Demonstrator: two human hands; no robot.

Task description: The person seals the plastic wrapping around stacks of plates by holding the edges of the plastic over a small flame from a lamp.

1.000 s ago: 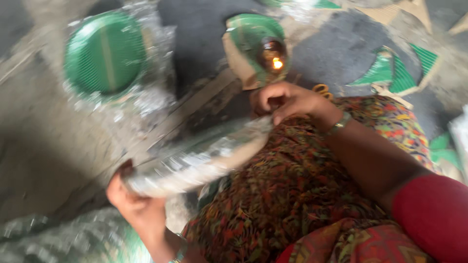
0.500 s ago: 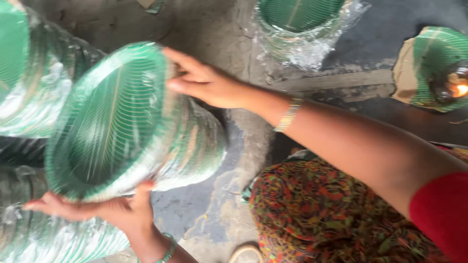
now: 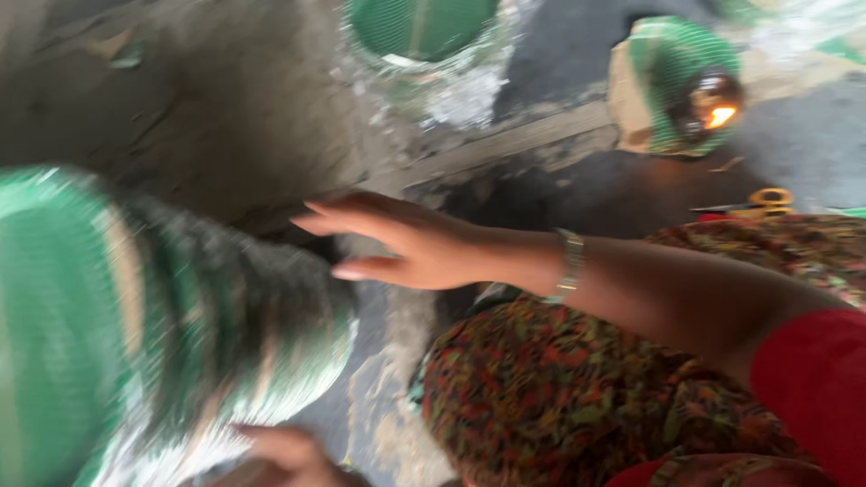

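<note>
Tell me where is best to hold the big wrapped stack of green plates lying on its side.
Probably by both ends: the wrapped stack lies sideways like a roll. The left hand is under its near end; the open right hand could press the far end from above.

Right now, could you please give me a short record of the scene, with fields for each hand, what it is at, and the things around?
right hand: right hand, open, fingers spread, just above the blurred stack, contact unclear
left hand: left hand, under the stack's lower edge, grip unclear
main thing: large plastic-wrapped stack of green round plates, lying on its side, motion-blurred
wrist: pale bracelet
behind: second wrapped green plate stack; small lit flame lamp; yellow-handled scissors
ground: grey concrete floor
</note>
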